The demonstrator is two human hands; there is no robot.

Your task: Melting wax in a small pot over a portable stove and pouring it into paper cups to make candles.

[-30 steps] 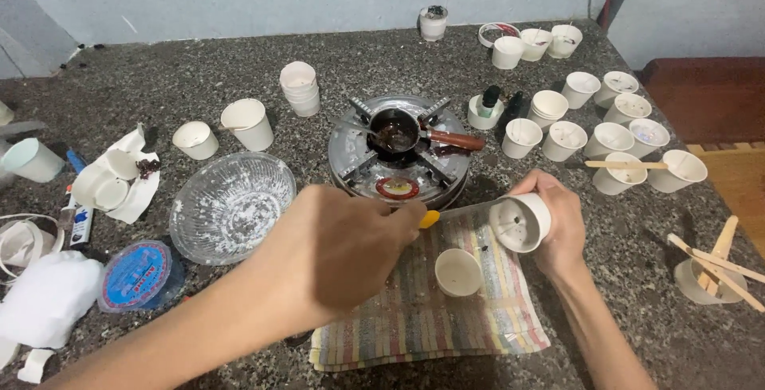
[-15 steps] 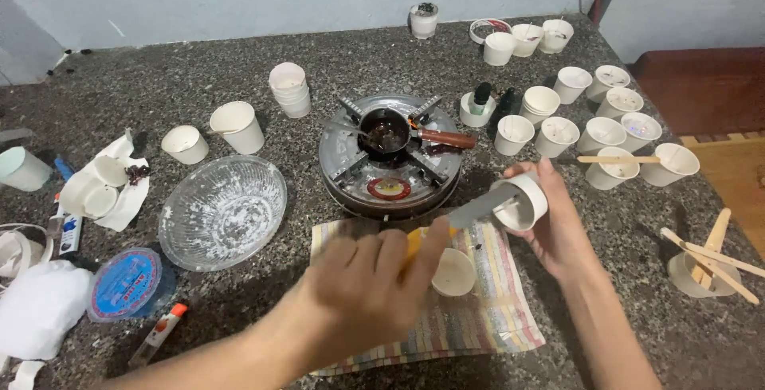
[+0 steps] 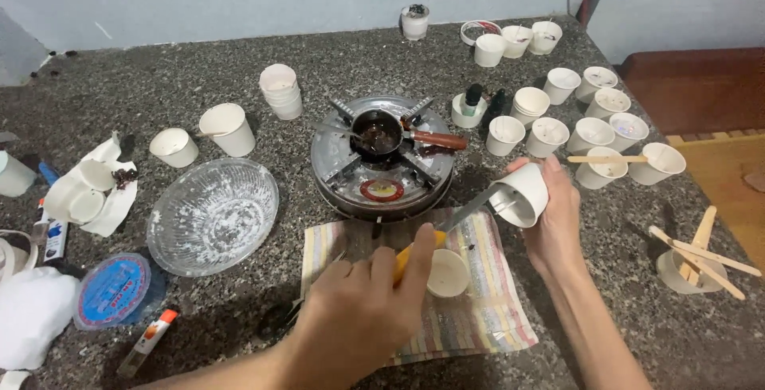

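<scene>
My left hand (image 3: 362,302) grips a knife (image 3: 446,227) by its yellow handle; the blade points up and to the right, its tip at the mouth of a white paper cup (image 3: 522,195). My right hand (image 3: 554,219) holds that cup tilted on its side, mouth facing left. Both are above a striped cloth (image 3: 486,310) on the speckled stone counter. A second white cup (image 3: 448,273) stands upright on the cloth, just right of my left hand.
A round metal stove (image 3: 382,163) carries a small dark pot (image 3: 378,133) with a wooden handle. A glass bowl (image 3: 213,215) lies to its left. Several white cups (image 3: 594,123) crowd the right and back. Wooden sticks (image 3: 701,250) rest on a cup at far right.
My left hand has drawn back toward me and lower, showing more of the yellow handle. The cup in my right hand has tipped slightly, with the blade tip still at its mouth.
</scene>
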